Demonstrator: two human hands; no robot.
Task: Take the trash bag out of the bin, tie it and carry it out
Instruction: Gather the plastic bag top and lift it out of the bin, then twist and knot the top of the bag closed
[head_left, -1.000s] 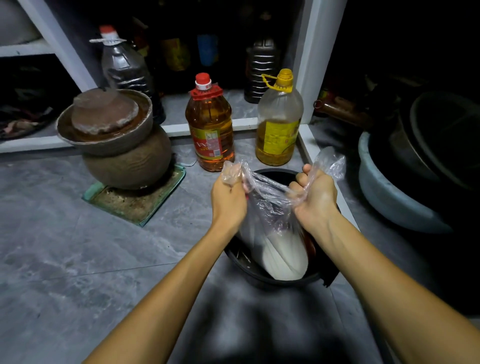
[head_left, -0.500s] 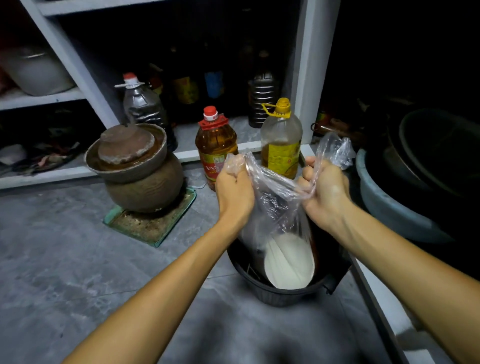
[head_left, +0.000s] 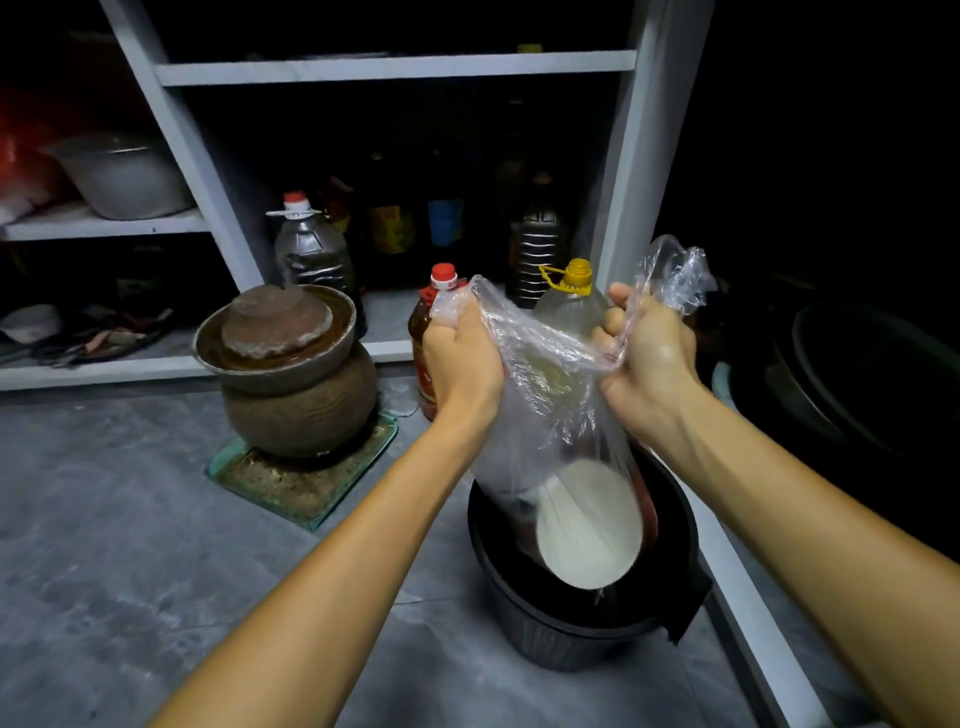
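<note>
A clear plastic trash bag (head_left: 550, 415) hangs over a black round bin (head_left: 582, 623) on the grey floor. A white disc-shaped item and something red show through the bag's lower part, which still sits inside the bin's rim. My left hand (head_left: 460, 358) grips the bag's left top corner in a fist. My right hand (head_left: 649, 358) grips the right top corner, with crumpled plastic sticking up above it. The bag is stretched between the two hands.
A brown clay jar (head_left: 296, 379) with a lid stands on a green tray to the left. Oil bottles (head_left: 569, 306) stand behind the bag by a white shelf unit (head_left: 623, 208). A pale basin (head_left: 727, 379) and dark pots lie to the right.
Both hands have lifted the bag upward, so more of it is out of the bin. The camera view has risen and tilted up.
</note>
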